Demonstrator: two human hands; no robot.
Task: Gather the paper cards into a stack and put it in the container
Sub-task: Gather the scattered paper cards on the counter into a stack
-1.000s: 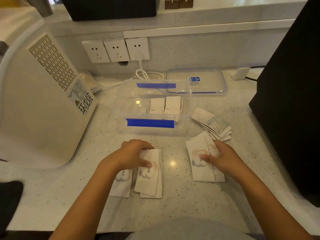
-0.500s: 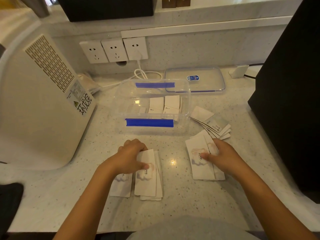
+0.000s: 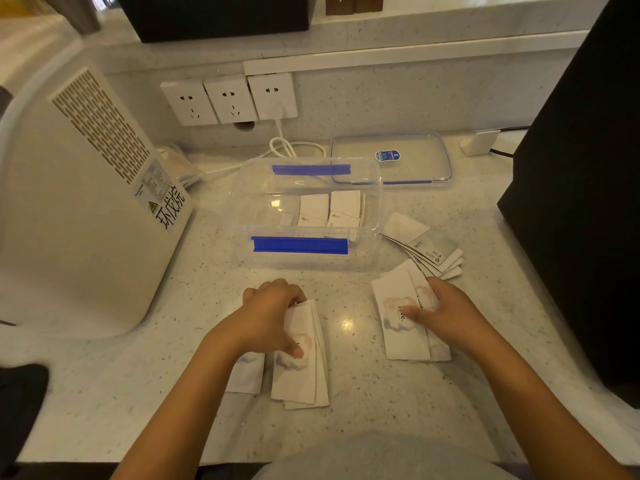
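Both forearms reach in from the bottom edge onto the speckled countertop (image 3: 180, 393), each hand lying on its own bunch of cards. The left hand (image 3: 268, 315) is palm down, knuckles arched, fingers curled over the far end of the left card pile (image 3: 299, 372) and the thumb pressing on the pink print of the top card; it grips that small fanned bunch, with one more card (image 3: 246, 374) lying just beside at 9 o'clock, partly under the wrist. The right hand (image 3: 446, 315) lies flatter, fingers gathered and pointing toward 9 o'clock, thumb tip pressed on the printed face of the right card pile (image 3: 398, 323), holding it down against the counter. At 1 o'clock from that hand a fan of cards (image 3: 426, 247) rests untouched. The clear container (image 3: 304, 216) with blue clips stands at 12 o'clock between the hands, already holding a few cards (image 3: 330, 209); its lid (image 3: 391, 159) lies behind it.
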